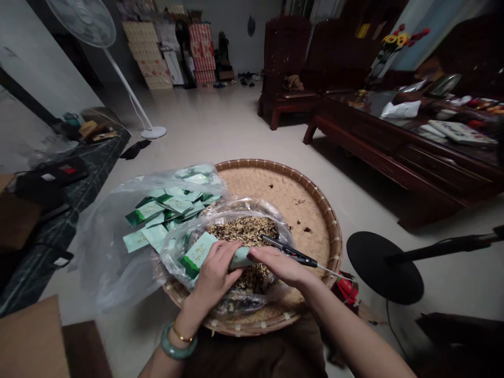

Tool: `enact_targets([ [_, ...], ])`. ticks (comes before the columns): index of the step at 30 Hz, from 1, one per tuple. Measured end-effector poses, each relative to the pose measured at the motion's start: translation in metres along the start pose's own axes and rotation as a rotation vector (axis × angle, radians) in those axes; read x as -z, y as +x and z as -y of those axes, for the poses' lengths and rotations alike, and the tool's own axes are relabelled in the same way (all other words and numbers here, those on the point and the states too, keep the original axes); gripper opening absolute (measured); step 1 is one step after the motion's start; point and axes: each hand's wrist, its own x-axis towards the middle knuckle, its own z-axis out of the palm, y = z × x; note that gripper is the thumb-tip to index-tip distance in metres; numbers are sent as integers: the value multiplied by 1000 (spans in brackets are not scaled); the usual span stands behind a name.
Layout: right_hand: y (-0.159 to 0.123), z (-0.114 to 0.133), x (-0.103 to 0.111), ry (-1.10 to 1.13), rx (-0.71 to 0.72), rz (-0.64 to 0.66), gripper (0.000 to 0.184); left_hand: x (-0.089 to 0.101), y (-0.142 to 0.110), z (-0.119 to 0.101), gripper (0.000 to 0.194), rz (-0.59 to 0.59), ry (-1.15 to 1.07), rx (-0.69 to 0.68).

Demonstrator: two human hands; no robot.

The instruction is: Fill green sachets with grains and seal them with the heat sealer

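Evidently gripping a pale green packet between thumb and fingers of the left hand, directly over an open clear bag of chopped brown-and-cream dry flakes. Touching the end of that packet with fingertips of the right hand; hard to tell whether clasping firmly or only resting there. Just beyond the right hand, across the clear bag's right side, to be noted: a black implement with small pale and red marks, too blurred to read. Close against the left hand, another packet, with gold print above a darker green band, too small to make out. Heaped to the left, in a larger plastic bag, many similar packets, likewise illegible. Gathered on a round woven tray, with the larger plastic bag spilling over its left rim. Farther left, on a dark ledge, a black bag with a red label and white tag, both unreadable.
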Motion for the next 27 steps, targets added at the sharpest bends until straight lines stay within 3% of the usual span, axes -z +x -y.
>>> enact_targets([
  [5, -3, 0, -4, 15, 37, -4, 43, 2, -5, 3, 49, -3, -64, 33],
  [9, -8, 2, -3, 110, -22, 19, 46, 0, -8, 6, 49, -14, -51, 28],
  [12, -6, 0, 12, 188, -45, -119, 44, -1, -8, 5, 45, -54, -35, 40],
  [15, 7, -10, 35, -64, -24, -329, 35, 0, -5, 4, 42, -75, -24, 60],
  [17, 19, -16, 44, -379, -32, -362, 28, 1, -2, 5, 39, -86, -30, 88],
  [20, 27, -18, 39, -641, 9, -281, 27, 5, 1, 13, 36, -149, -62, 182],
  [23, 18, -11, 15, -784, 99, -100, 33, 12, -1, 22, 34, -246, -150, 341],
  [25, 4, -5, -1, -898, 60, -23, 24, 18, -5, 26, 31, -232, -303, 468],
  [27, -11, -3, -11, -1013, -68, 31, 14, 24, -10, 26, 33, -144, -532, 595],
])
